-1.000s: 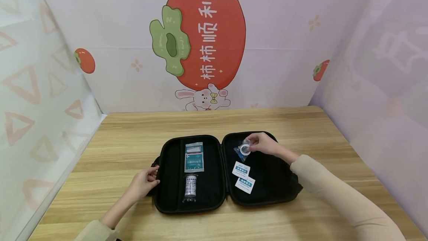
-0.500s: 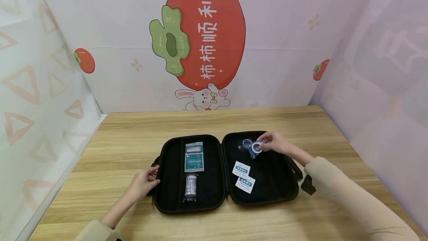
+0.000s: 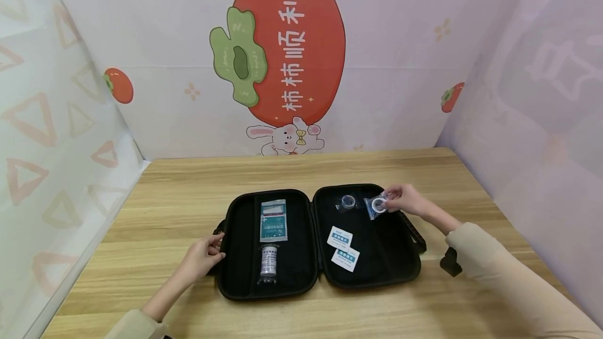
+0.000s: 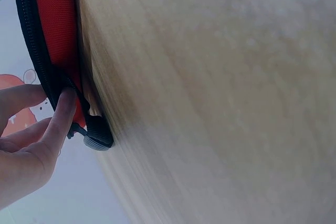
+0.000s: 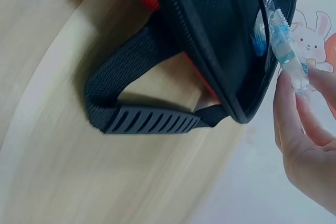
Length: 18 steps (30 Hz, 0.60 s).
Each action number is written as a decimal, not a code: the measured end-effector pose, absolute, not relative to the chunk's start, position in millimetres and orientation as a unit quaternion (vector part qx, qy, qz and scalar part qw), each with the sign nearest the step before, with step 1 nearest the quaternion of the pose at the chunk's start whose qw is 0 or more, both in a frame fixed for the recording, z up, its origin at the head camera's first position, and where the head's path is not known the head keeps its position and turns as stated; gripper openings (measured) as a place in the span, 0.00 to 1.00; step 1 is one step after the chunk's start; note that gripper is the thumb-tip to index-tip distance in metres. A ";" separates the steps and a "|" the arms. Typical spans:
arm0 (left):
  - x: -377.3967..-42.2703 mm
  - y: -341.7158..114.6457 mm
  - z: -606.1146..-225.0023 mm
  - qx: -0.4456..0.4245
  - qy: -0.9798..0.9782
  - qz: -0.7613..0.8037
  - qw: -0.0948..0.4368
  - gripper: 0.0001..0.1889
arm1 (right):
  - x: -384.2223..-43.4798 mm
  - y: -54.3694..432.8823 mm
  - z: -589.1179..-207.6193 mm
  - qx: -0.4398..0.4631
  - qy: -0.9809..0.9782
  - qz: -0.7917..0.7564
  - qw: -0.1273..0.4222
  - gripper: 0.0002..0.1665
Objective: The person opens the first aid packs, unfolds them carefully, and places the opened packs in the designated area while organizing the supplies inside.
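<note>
Right hand (image 3: 402, 199) here with a wrapped roll (image 3: 378, 205), its grip pinching one end of the wrapper, over the far right part of the open case (image 3: 393, 258). White ring faces up at the head camera, and the wrapper's long axis runs aslant: one end at the fingertips, the blue end pointing leftward and nearer the person. From the right wrist, that crimped end points away from the hand, blue print showing but too small to read. Whether it touches the lining, can't tell.

Over to the left hand (image 3: 201, 258), its grip pinching the outer edge of the case's left half, thumb and finger on the zip side.

Just left of the held roll lies a second roll (image 3: 348, 202), also wrapped. Nearer sit two white sachets (image 3: 340, 238), edges meeting, each with pale characters on a blue band, too fine to read surely. Left half: a teal packet (image 3: 274, 221), lengthwise near to far, bearing a white cross; below it a bandage (image 3: 268, 263), same direction, its purple lettering blurred. Beyond the worktop (image 3: 188, 179), the backdrop (image 3: 381, 93) reads 柿柿顺利, bottom to top on a big red persimmon (image 3: 325, 41).
</note>
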State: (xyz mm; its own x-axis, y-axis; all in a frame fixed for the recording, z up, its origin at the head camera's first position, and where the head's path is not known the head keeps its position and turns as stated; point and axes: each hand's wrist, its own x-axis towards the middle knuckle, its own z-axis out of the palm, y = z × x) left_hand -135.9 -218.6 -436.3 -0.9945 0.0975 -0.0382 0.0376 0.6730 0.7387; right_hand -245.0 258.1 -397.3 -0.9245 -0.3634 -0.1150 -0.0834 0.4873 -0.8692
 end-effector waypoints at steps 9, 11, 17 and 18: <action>-135.3 -218.2 -436.0 0.034 0.915 0.400 0.035 0.23 | -245.0 263.5 -398.1 -0.111 0.866 -0.462 0.154 0.20; -135.1 -218.0 -435.5 0.034 0.915 0.400 0.035 0.23 | -244.9 262.4 -399.0 -0.109 0.872 -0.453 0.153 0.19; -134.6 -217.8 -434.2 0.033 0.916 0.399 0.038 0.24 | -244.1 259.4 -401.1 -0.111 0.878 -0.440 0.150 0.17; -134.7 -217.7 -434.1 0.033 0.916 0.399 0.037 0.24 | -244.2 259.1 -401.7 -0.112 0.878 -0.441 0.151 0.16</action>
State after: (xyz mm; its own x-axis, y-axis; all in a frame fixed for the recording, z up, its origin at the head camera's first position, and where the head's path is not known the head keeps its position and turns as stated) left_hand -134.7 -217.7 -434.1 -0.9950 0.0902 -0.0421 0.0306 0.6796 0.7330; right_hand -244.2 259.1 -401.7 -0.9296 -0.3291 -0.1658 -0.0636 0.5865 -0.8074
